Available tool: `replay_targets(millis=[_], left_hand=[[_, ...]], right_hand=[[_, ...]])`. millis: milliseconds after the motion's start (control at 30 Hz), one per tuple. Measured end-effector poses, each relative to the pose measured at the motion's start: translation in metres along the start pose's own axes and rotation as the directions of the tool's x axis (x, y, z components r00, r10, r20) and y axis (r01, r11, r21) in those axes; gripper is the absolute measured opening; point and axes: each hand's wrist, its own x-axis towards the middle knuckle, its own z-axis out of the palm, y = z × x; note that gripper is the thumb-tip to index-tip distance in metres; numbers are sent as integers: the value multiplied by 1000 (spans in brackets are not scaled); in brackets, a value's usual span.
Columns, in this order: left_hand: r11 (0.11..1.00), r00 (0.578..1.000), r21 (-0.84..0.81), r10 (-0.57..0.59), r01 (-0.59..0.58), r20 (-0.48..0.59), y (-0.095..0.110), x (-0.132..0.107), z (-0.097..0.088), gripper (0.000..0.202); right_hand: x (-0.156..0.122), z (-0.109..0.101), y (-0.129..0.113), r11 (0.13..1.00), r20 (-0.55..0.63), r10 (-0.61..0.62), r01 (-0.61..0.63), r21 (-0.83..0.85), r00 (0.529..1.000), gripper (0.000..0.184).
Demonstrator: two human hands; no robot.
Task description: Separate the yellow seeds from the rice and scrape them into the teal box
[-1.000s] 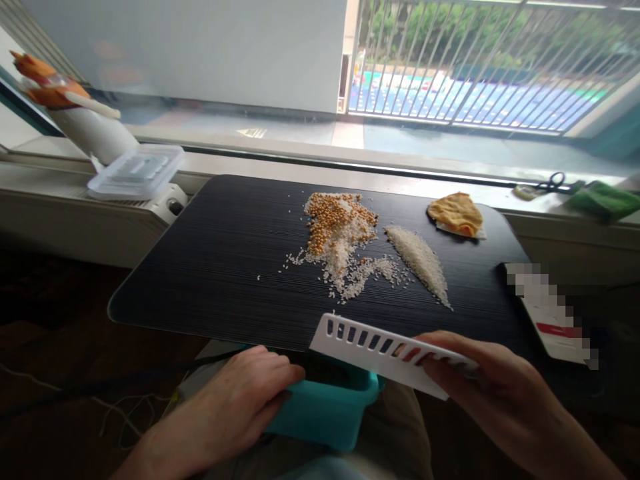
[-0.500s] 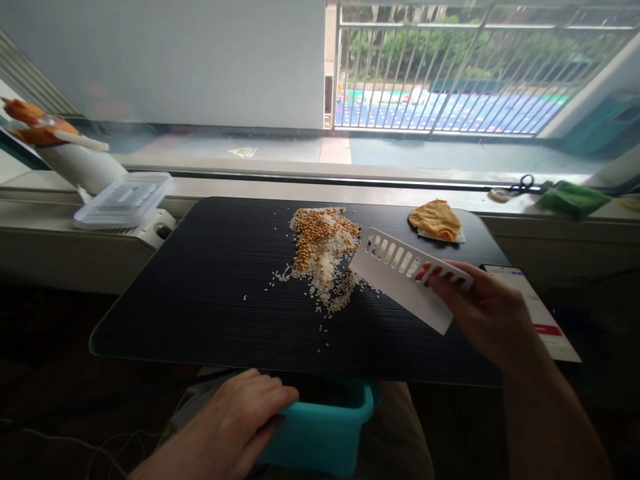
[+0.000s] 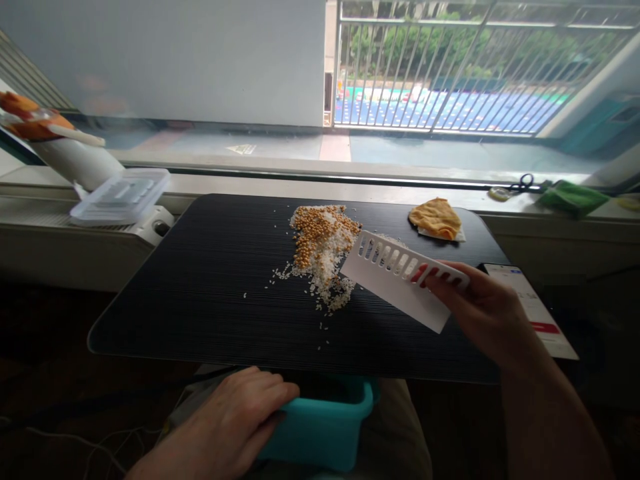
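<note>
the right hand (image 3: 480, 310) grips a white slotted scraper (image 3: 400, 279) by its far end, its lower edge against the mixed pile of rice and yellow grains (image 3: 323, 247) on the black tabletop (image 3: 210, 287), while the left hand (image 3: 240, 420) curls loosely over the rim of a teal bin (image 3: 325, 427) below the table edge, its contents hidden.

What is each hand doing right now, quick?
Left hand: closed on the rim of the teal bin.
Right hand: closed on the white slotted scraper, its edge at the grain pile.
</note>
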Motion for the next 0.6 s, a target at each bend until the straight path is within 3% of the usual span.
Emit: replay_targets(millis=[267,600], left_hand=[[999,999,28,25,-24,-32,1,-2,0,35],[999,999,24,25,-25,-25,0,0,0,37]], right_hand=[[6,7,10,990,88,52,-63,129,995,23],[-5,-1,-2,998,85,22,-27,61,996,24]])
